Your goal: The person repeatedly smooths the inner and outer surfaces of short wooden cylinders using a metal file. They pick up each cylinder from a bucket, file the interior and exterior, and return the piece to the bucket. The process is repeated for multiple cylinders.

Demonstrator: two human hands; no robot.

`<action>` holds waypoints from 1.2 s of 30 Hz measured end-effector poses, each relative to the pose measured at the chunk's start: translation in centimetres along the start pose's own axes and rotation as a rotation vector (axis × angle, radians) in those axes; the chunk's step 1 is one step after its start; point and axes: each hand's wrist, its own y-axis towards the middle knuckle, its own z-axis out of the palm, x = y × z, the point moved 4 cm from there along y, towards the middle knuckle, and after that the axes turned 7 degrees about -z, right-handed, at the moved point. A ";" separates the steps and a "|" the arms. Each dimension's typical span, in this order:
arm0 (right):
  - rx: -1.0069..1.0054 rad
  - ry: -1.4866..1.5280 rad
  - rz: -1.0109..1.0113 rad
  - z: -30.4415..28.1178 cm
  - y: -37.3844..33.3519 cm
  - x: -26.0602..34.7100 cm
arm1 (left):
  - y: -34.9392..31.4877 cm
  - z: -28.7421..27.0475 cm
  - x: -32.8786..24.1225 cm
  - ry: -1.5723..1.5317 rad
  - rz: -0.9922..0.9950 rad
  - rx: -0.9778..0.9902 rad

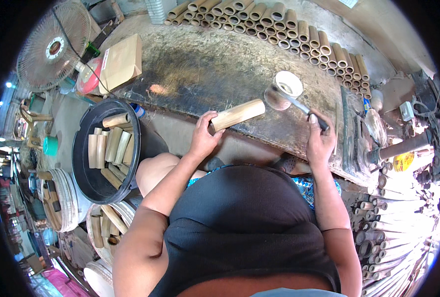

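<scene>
My left hand (205, 134) is closed around the near end of a pale bamboo tube (238, 115), held slantwise at the bench's front edge. In my right hand (321, 138) is a slim tool (299, 105) with a dark handle and a long grey front part; whether it is a knife or a brush cannot be made out. Its front end reaches to a round pot (277, 100) with a wide white rim, standing on the bench. Something pale shows inside the pot. The tool's very tip is hard to see against the rim.
The dark, worn bench (195, 64) spreads ahead of me. Cut bamboo tubes (279, 27) are stacked along its back. On my left stand a black tub (81, 183) of bamboo pieces, an open cardboard box (123, 62) and a fan (55, 48). Long bamboo poles (393, 237) lie at right.
</scene>
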 end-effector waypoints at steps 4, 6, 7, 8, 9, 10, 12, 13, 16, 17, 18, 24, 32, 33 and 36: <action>0.143 0.285 0.201 3.2 -2.5 0.7 | -0.2 0.3 0.8 0.013 0.007 -0.008; 0.217 0.214 0.272 4.4 -3.3 0.7 | -0.2 0.4 0.9 0.035 0.055 -0.023; 0.229 0.219 0.265 4.9 -3.5 0.8 | -0.2 0.5 1.0 0.052 0.073 -0.024; 0.235 0.217 0.260 5.3 -3.5 0.8 | -0.3 0.4 1.0 0.044 0.083 -0.025; 0.241 0.215 0.255 5.5 -3.6 0.8 | -0.3 0.4 1.0 0.041 0.089 -0.021; 0.259 0.195 0.244 5.8 -3.6 0.9 | -0.3 0.4 0.9 0.038 0.100 -0.021; 0.266 0.200 0.261 6.2 -3.6 0.9 | -0.2 0.3 0.8 0.050 0.105 -0.019; 0.264 0.191 0.269 6.3 -3.6 0.8 | -0.2 0.3 0.7 0.054 0.110 -0.020; 0.269 0.175 0.296 6.6 -3.7 0.7 | -0.2 0.2 0.5 0.012 0.109 -0.027; 0.276 0.166 0.272 6.6 -3.7 0.8 | -0.2 0.2 0.5 0.010 0.106 -0.027; 0.279 0.146 0.262 6.6 -3.7 0.8 | -0.2 0.2 0.5 0.009 0.104 -0.027; 0.308 0.000 0.153 6.3 -3.6 1.1 | -0.2 0.1 0.5 0.021 0.105 -0.029; 0.211 0.148 0.222 5.4 -3.0 1.4 | -0.2 0.1 0.6 0.017 0.079 -0.033; 0.196 0.135 0.226 5.0 -2.7 1.4 | -0.2 0.1 0.6 0.005 0.049 -0.028; 0.128 0.079 0.227 3.8 -1.8 1.2 | -0.2 0.1 0.6 0.005 0.024 -0.028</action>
